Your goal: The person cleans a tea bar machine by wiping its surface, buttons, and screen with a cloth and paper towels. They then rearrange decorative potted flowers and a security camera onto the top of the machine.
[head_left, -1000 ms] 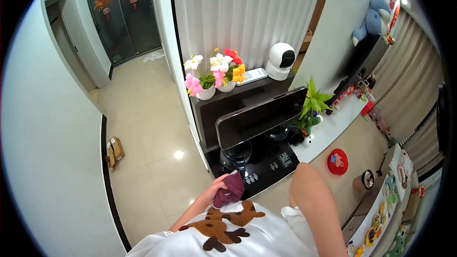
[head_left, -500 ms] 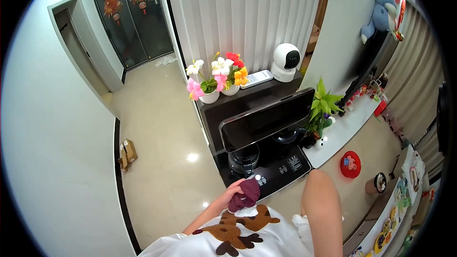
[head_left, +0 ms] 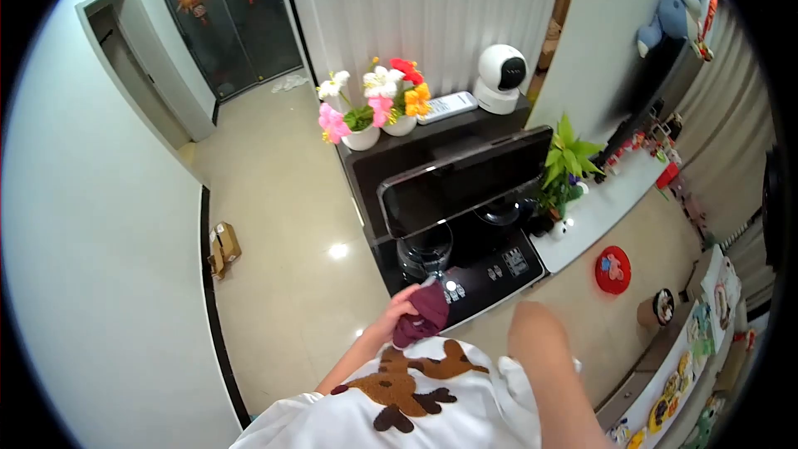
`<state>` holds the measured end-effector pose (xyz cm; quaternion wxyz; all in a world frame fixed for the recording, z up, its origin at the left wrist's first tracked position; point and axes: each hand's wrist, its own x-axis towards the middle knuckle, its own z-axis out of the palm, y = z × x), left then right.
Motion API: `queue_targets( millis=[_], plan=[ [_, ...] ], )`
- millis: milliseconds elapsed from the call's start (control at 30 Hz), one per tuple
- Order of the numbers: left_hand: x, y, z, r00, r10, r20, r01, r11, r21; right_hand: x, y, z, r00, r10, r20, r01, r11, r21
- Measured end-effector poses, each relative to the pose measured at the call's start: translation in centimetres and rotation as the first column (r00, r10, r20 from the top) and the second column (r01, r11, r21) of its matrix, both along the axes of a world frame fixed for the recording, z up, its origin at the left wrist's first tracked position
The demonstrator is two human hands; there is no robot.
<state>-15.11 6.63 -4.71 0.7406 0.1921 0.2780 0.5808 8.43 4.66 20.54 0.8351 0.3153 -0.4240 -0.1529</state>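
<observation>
My left hand [head_left: 389, 320] is closed on a bunched maroon cloth [head_left: 422, 314]. The cloth is at the front left edge of a black glossy appliance top [head_left: 478, 287] with printed control marks, close to a glass kettle [head_left: 422, 256]. A second glass pot [head_left: 501, 214] stands farther right, partly covered by a tilted black glossy panel [head_left: 465, 185]. On the right, my bent right arm rises in front of my white shirt [head_left: 332, 424]; my right hand [head_left: 536, 324] is blurred, its fingers hidden from view. White fabric shows on both sides of this arm.
Behind the panel, a shelf bears potted artificial flowers [head_left: 362, 135], a remote control [head_left: 447, 107] and a white camera [head_left: 500, 75]. A leafy plant [head_left: 568, 158] stands right. On the floor are a red basin [head_left: 613, 281], a bin [head_left: 657, 309] and cardboard boxes [head_left: 224, 248].
My left hand and the maroon cloth have moved slightly up and left in view. The right arm has shifted left and now tilts leftward. The background has shifted slightly up.
</observation>
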Motion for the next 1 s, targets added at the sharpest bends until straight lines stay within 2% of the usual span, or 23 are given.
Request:
queue_targets(
  millis=[33, 67, 100, 133, 167, 200, 233, 300, 333, 367, 400, 433, 500, 533, 567, 633, 700, 733, 767, 833, 900, 967, 1000],
  plan=[
    [-0.1, -0.1, 1.0, 0.999, 0.033, -0.037, -0.033, 0.999, 0.011, -0.8, 1.3, -1.3, 0.991, 0.13, -0.025, -0.129, 0.991, 0.033],
    [-0.3, -0.1, 1.8, 0.993, 0.073, -0.088, -0.071, 0.997, 0.031, -3.0, 3.3, -2.5, 0.932, 0.34, -0.122, -0.34, 0.94, 0.022],
    [-0.4, -0.3, 2.5, 0.984, 0.116, -0.136, -0.109, 0.993, 0.053, -5.8, 5.6, -5.2, 0.82, 0.53, -0.216, -0.537, 0.843, 0.03],
    [-0.7, -0.3, 3.3, 0.977, 0.145, -0.155, -0.13, 0.986, 0.105, -6.6, 6.5, -10.4, 0.951, 0.248, -0.183, -0.307, 0.812, -0.497],
    [-0.9, -0.4, 4.1, 0.968, 0.181, -0.174, -0.155, 0.976, 0.152, -7.2, 7.5, -9.7, 0.908, 0.221, 0.355, 0.116, 0.682, -0.722],
    [-0.9, -0.6, 5.4, 0.954, 0.241, -0.179, -0.221, 0.967, 0.127, -8.2, 8.2, -9.1, 0.571, 0.314, 0.758, 0.578, 0.502, -0.644],
    [-1.1, -0.7, 6.1, 0.912, 0.308, -0.271, -0.283, 0.951, 0.127, -10.1, 8.6, -11.0, 0.452, 0.48, 0.752, 0.655, 0.394, -0.645],
    [-0.9, -0.6, 8.7, 0.832, 0.451, -0.322, -0.429, 0.892, 0.141, -12.1, 8.6, -13.3, 0.298, 0.716, 0.632, 0.584, 0.386, -0.714],
    [-0.6, -0.6, 9.9, 0.798, 0.508, -0.325, -0.497, 0.859, 0.123, -12.7, 8.5, -14.2, 0.271, 0.754, 0.599, 0.546, 0.392, -0.741],
    [-1.1, -0.8, 9.2, 0.808, 0.507, -0.3, -0.467, 0.862, 0.198, -13.1, 8.3, -14.9, 0.24, 0.789, 0.566, 0.508, 0.394, -0.765],
    [-1.3, -0.8, 9.4, 0.824, 0.486, -0.293, -0.428, 0.871, 0.24, -13.5, 8.3, -15.0, 0.263, 0.825, 0.5, 0.462, 0.347, -0.816],
    [-1.4, -0.5, 10.0, 0.839, 0.464, -0.285, -0.389, 0.877, 0.283, -13.7, 8.2, -14.6, 0.321, 0.837, 0.444, 0.497, 0.25, -0.831],
    [-1.5, -0.3, 10.7, 0.862, 0.446, -0.24, -0.362, 0.874, 0.324, -13.5, 9.4, -14.0, 0.347, 0.862, 0.37, 0.481, 0.175, -0.859],
    [-1.7, -0.2, 11.3, 0.877, 0.392, -0.278, -0.256, 0.87, 0.421, -13.4, 9.8, -13.1, 0.419, 0.846, 0.33, 0.456, 0.118, -0.882],
    [-1.8, -0.1, 11.9, 0.882, 0.342, -0.322, -0.144, 0.849, 0.508, -13.0, 10.9, -12.4, 0.464, 0.797, 0.387, 0.461, 0.157, -0.874],
    [-1.6, -0.1, 13.2, 0.875, 0.378, -0.304, -0.162, 0.818, 0.552, -12.2, 12.6, -11.5, 0.572, 0.718, 0.397, 0.432, 0.148, -0.89],
    [-1.9, -0.1, 13.9, 0.764, 0.429, -0.482, -0.075, 0.801, 0.594, -11.8, 14.2, -8.8, 0.689, 0.665, 0.286, 0.353, 0.037, -0.935],
    [-1.8, 0.0, 13.7, 0.669, 0.505, -0.546, -0.12, 0.798, 0.59, -11.7, 15.6, -8.0, 0.748, 0.593, 0.299, 0.325, 0.065, -0.944],
    [-2.0, 0.0, 13.2, 0.668, 0.508, -0.544, -0.123, 0.796, 0.592, -11.7, 17.1, -7.1, 0.802, 0.515, 0.302, 0.298, 0.094, -0.95],
    [-2.5, 0.0, 12.2, 0.684, 0.437, -0.584, -0.176, 0.876, 0.449, -11.8, 19.7, -4.7, 0.842, 0.364, 0.399, 0.358, 0.177, -0.917],
    [-2.2, 0.1, 12.1, 0.711, 0.44, -0.549, -0.235, 0.884, 0.405, -13.0, 22.1, -3.1, 0.868, 0.218, 0.446, 0.404, 0.211, -0.89],
    [-2.2, 0.3, 12.0, 0.753, 0.359, -0.552, -0.194, 0.922, 0.335, -15.1, 23.0, -2.8, 0.879, 0.245, 0.409, 0.356, 0.233, -0.905],
    [-2.1, 0.5, 11.9, 0.754, 0.358, -0.551, -0.191, 0.922, 0.337, -16.1, 22.5, -3.2, 0.849, 0.217, 0.482, 0.42, 0.277, -0.864]
  ],
)
